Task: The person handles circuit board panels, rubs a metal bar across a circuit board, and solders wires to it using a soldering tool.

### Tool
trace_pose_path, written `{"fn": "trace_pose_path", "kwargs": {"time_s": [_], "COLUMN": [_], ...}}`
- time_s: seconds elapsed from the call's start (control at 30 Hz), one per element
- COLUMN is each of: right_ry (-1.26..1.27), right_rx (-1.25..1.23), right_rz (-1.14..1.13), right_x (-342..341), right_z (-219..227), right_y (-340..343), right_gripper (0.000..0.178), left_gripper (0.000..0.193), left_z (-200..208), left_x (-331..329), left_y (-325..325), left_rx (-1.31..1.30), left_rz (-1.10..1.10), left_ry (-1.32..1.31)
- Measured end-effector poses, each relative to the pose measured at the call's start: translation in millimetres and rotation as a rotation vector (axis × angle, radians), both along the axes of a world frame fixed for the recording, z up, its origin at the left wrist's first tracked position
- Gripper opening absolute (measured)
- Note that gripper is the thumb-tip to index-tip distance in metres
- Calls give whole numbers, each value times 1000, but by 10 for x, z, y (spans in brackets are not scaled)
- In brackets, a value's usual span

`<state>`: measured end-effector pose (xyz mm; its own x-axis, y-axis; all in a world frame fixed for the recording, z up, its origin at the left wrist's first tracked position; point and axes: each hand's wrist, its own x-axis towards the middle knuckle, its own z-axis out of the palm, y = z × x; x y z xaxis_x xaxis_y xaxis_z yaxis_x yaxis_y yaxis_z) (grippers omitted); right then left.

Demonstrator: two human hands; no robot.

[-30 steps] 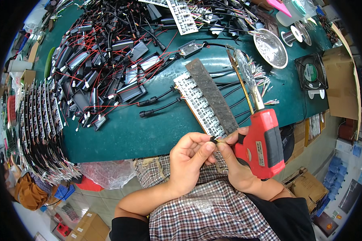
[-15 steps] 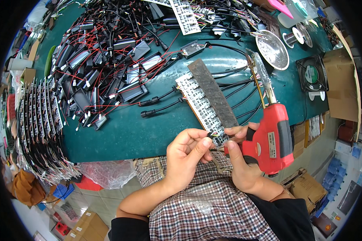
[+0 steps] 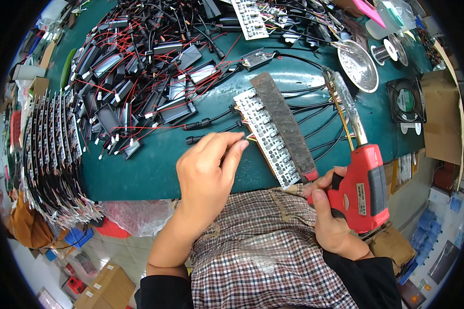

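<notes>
My right hand [image 3: 331, 219] is wrapped round a red and black soldering gun [image 3: 365, 190], its metal barrel and thin brass-coloured tube pointing away from me. My left hand [image 3: 206, 167] is closed in a pinch at the left edge of a white circuit board [image 3: 267, 136], on a cable's thin coloured wires [image 3: 251, 137]. A dark, worn flat bar [image 3: 283, 123] lies lengthwise over the board, its red-tipped near end close to my right fingers. Black cables [image 3: 314, 110] run out from under the bar's right side. Two cables with black connectors [image 3: 198, 124] extend leftward from the board.
Black housings with red wires [image 3: 139, 77] heap over the back left. Stacked wired boards [image 3: 49, 159] stand at the left edge. Farther right are a metal dish [image 3: 358, 67], a solder spool [image 3: 384, 53] and a fan [image 3: 407, 100]. Cardboard [image 3: 441, 113] stands beyond the fan.
My left hand has moved up and left, from the board's near end to its left edge. My right hand and the soldering gun have shifted slightly right and nearer to me.
</notes>
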<state>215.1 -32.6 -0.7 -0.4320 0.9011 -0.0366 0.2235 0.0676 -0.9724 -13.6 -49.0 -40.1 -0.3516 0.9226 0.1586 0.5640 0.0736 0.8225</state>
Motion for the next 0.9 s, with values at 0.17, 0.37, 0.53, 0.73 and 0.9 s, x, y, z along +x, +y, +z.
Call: {"fn": "trace_pose_path", "kwargs": {"time_s": [0.17, 0.37, 0.53, 0.73, 0.9], "right_ry": [-107, -182, -334, -255, -305], "right_rx": [-211, -205, -103, -107, -88], "right_rz": [8, 128, 80, 24, 41], "right_x": [138, 337, 409, 330, 329], "right_z": [142, 149, -12, -98, -144], "right_y": [-22, -35, -117, -119, -119], "right_gripper": [30, 23, 29, 28, 24], "left_gripper": [9, 11, 11, 13, 10], "left_z": [12, 34, -4, -57, -33], "left_x": [-55, -54, -101, -80, -103], "left_y": [123, 174, 207, 210, 222], "left_rx": [67, 47, 87, 107, 119], "left_rz": [-23, -26, -54, -18, -40], "left_ry": [259, 303, 375, 349, 370]}}
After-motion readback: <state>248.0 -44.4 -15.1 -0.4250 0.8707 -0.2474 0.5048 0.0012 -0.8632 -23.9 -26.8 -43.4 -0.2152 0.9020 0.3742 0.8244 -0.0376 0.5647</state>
